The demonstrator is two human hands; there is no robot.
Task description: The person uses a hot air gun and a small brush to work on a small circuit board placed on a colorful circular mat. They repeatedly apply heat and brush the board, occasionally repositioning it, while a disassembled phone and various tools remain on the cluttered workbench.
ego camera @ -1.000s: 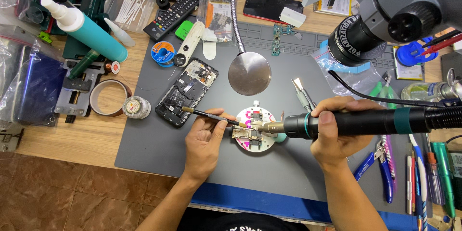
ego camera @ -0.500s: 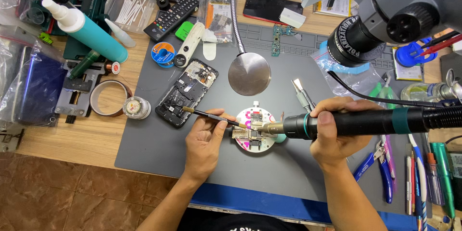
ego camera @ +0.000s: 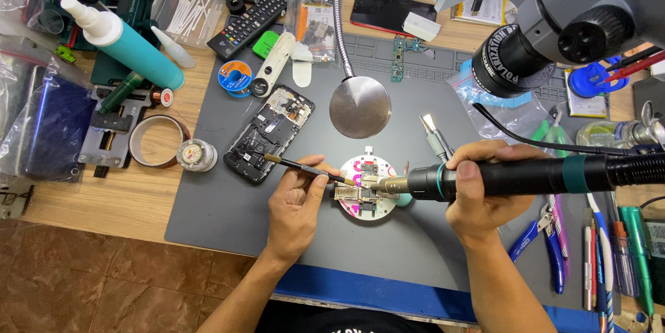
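Note:
My left hand (ego camera: 299, 203) pinches thin black tweezers (ego camera: 305, 167), their tip resting on a small circuit board (ego camera: 355, 196). The board is clamped on a round white and pink holder (ego camera: 367, 165) in the middle of the grey mat (ego camera: 228, 229). My right hand (ego camera: 481, 191) grips a black hot-air handle (ego camera: 512, 177) with a teal band. Its metal nozzle (ego camera: 382, 185) points left at the board, almost touching it. An opened phone body (ego camera: 270, 132) lies on the mat just left of the tweezers.
A microscope head (ego camera: 554, 14) hangs at the upper right, and a round metal lamp head (ego camera: 359, 107) on a gooseneck sits above the holder. A teal bottle (ego camera: 128, 45), tape roll (ego camera: 156, 140) and remote (ego camera: 248, 22) lie to the left; pliers (ego camera: 547, 246) and screwdrivers to the right.

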